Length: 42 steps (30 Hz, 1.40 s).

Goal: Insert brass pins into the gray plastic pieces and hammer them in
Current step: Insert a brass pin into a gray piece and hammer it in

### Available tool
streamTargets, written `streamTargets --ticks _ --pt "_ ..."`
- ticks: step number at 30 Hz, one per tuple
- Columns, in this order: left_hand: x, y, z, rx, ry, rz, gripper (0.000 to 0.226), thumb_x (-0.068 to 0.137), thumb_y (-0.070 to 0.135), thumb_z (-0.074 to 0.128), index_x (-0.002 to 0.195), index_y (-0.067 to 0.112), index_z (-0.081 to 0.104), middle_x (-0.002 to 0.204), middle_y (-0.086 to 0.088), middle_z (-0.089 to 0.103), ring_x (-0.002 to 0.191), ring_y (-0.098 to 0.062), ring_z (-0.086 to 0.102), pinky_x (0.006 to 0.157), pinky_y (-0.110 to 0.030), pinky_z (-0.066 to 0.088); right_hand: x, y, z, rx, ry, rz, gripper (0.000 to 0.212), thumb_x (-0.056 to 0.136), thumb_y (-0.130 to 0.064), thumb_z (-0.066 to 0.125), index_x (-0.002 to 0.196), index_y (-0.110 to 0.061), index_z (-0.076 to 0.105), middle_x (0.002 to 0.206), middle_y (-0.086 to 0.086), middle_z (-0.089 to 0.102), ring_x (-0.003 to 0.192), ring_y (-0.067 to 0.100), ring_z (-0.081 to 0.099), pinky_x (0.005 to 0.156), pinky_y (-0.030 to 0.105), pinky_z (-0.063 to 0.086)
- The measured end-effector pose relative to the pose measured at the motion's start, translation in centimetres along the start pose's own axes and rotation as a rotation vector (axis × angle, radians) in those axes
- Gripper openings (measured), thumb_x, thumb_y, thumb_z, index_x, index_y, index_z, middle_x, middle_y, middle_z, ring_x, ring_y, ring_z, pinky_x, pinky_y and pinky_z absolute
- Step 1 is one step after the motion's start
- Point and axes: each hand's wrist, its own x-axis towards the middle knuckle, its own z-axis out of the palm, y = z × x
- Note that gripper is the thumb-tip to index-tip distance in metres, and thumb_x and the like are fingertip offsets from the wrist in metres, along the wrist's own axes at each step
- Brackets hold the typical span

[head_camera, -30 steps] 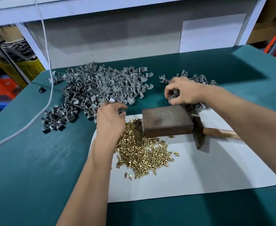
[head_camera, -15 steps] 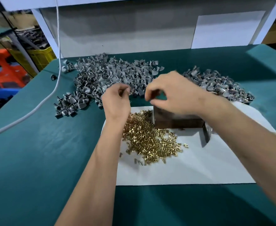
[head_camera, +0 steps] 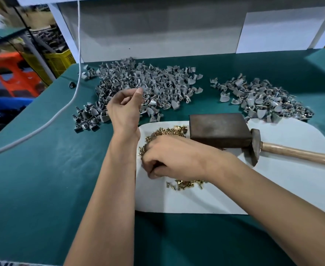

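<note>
A big heap of gray plastic pieces lies at the back of the green table, and a second heap lies to its right. Brass pins are piled on a white sheet. My left hand is raised over the near edge of the big heap, thumb and curled fingers pinching what looks like one small gray piece. My right hand lies palm down on the pin pile, its curled fingertips pinching among the pins and hiding most of them.
A dark metal block sits on the sheet right of the pins, with a wooden-handled hammer lying against it. A small cluster of gray pieces and a white cable lie at left. A white wall panel closes the back.
My right hand has come down from above the block onto the brass pin pile. My left hand has lifted from the gray heap and stays raised with its fingers pinched.
</note>
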Motion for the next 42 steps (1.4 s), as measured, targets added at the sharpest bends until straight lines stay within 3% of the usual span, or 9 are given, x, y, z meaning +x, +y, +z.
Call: streamTargets --ticks 3,6,10,12,17,21,28,37,42 --pt "-0.5 0.0 0.4 -0.026 -0.088 0.028 0.016 0.091 0.006 0.075 0.077 0.014 0.071 0.078 -0.013 0.058 0.077 -0.025 0.049 0.07 -0.03 0.047 -0.7 -0.1 0.0 -0.168 0.048 0.016 0.002 0.097 -0.022 0.063 0.096 -0.021 0.066 0.099 -0.003 0.063 0.098 0.02 0.059 0.081 0.04 0.05" --pt "-1.2 -0.3 1.1 0.005 -0.179 0.07 0.003 0.093 0.005 0.073 0.09 0.005 0.071 0.078 -0.013 0.065 0.076 -0.026 0.057 0.073 -0.035 0.052 -2.3 0.1 -1.3 0.011 0.204 0.067 0.01 0.099 -0.019 0.06 0.091 -0.019 0.055 0.09 -0.004 0.061 0.085 0.018 0.057 0.076 0.04 0.049" --pt "-2.6 -0.5 2.5 0.054 -0.307 0.126 0.016 0.086 -0.001 0.077 0.1 0.005 0.071 0.094 -0.011 0.073 0.089 -0.023 0.069 0.088 -0.037 0.058 -5.6 2.6 -2.8 0.178 0.538 0.196 0.011 0.097 -0.019 0.067 0.104 -0.026 0.069 0.093 -0.015 0.069 0.086 -0.002 0.062 0.08 0.017 0.05" --pt "-3.3 -0.7 3.4 0.135 -0.342 0.165 0.034 0.079 0.001 0.084 0.109 0.01 0.07 0.099 -0.006 0.074 0.095 -0.017 0.071 0.09 -0.033 0.059 -7.1 4.3 -2.8 0.178 0.692 0.258 0.016 0.096 -0.017 0.069 0.109 -0.024 0.075 0.099 -0.014 0.074 0.091 0.0 0.067 0.088 0.022 0.054" --pt "-5.0 -1.3 5.1 0.182 -0.441 0.204 0.031 0.074 0.002 0.088 0.102 0.01 0.077 0.092 -0.006 0.078 0.079 -0.011 0.07 0.08 -0.031 0.06 -9.0 7.2 -1.8 0.551 1.062 0.329 0.01 0.094 -0.003 0.069 0.098 -0.01 0.076 0.086 0.0 0.077 0.076 0.018 0.073 0.073 0.041 0.062" --pt "-5.9 -1.5 5.7 0.216 -0.58 0.28 0.04 0.076 -0.001 0.085 0.113 0.011 0.076 0.105 -0.008 0.078 0.093 -0.021 0.074 0.09 -0.043 0.061 -8.9 7.4 -1.2 0.385 1.122 0.347 0.009 0.09 -0.012 0.076 0.096 -0.016 0.08 0.091 -0.009 0.075 0.09 0.013 0.071 0.086 0.038 0.058" --pt "-6.8 -1.6 6.4 0.334 -0.656 0.406 0.032 0.074 -0.001 0.087 0.097 0.018 0.077 0.087 0.003 0.077 0.079 -0.011 0.075 0.075 -0.024 0.06 -8.8 7.4 -0.6 0.426 1.156 0.397 0.015 0.087 -0.004 0.076 0.097 -0.013 0.081 0.089 -0.008 0.077 0.086 0.01 0.074 0.084 0.038 0.06" --pt "-7.3 -1.9 6.7 0.448 -0.631 0.437 0.03 0.077 0.005 0.086 0.103 0.016 0.077 0.082 0.006 0.073 0.073 -0.009 0.07 0.069 -0.025 0.06 -8.5 7.4 -0.3 0.341 1.185 0.37 0.023 0.083 -0.002 0.077 0.098 -0.019 0.076 0.089 -0.012 0.074 0.087 0.007 0.073 0.079 0.031 0.062" --pt "-7.2 -1.8 6.6 0.463 -0.715 0.406 0.039 0.075 0.003 0.087 0.111 0.013 0.076 0.087 0.0 0.075 0.08 -0.019 0.073 0.075 -0.04 0.063 -8.5 7.6 -0.1 0.315 1.198 0.371 0.024 0.084 -0.001 0.076 0.099 -0.02 0.076 0.089 -0.012 0.074 0.086 0.008 0.073 0.078 0.03 0.062"
